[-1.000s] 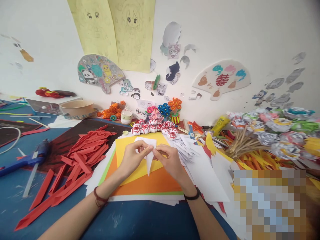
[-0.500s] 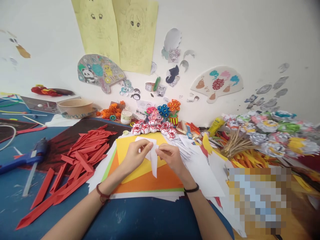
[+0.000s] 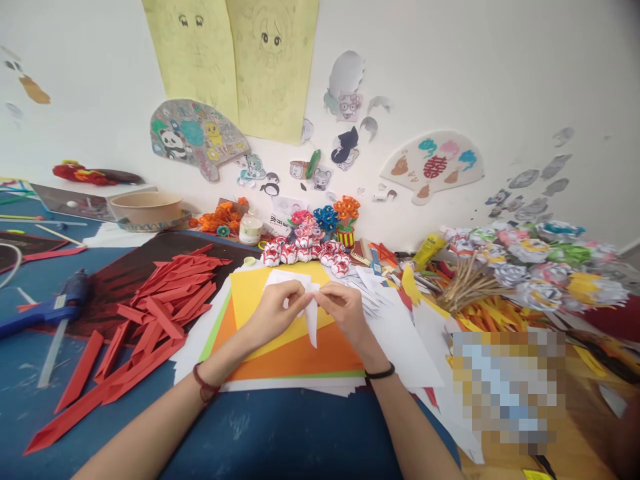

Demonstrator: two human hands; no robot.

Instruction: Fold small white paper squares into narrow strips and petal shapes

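Observation:
A small white paper strip (image 3: 312, 325) hangs between my two hands above the stacked coloured sheets. My left hand (image 3: 281, 308) pinches its upper left side between thumb and fingertips. My right hand (image 3: 343, 312) pinches the upper right edge, its fingertips close to those of my left hand. Beneath them lie yellow paper (image 3: 245, 293) and orange paper (image 3: 320, 360), with green and white sheets showing at the edges. The strip tapers to a point at its lower end. My fingers cover part of its top.
Folded red paper strips (image 3: 165, 320) and a blue glue gun (image 3: 65, 300) lie left. Red-and-white paper flowers (image 3: 305, 252) stand behind the sheets. White paper (image 3: 405, 340), bundled paper flowers (image 3: 540, 293) and a yellow tube (image 3: 429, 251) are at right.
My right hand's fingertips have come closer to my left hand's at the top of the white strip. The whole view has shifted slightly.

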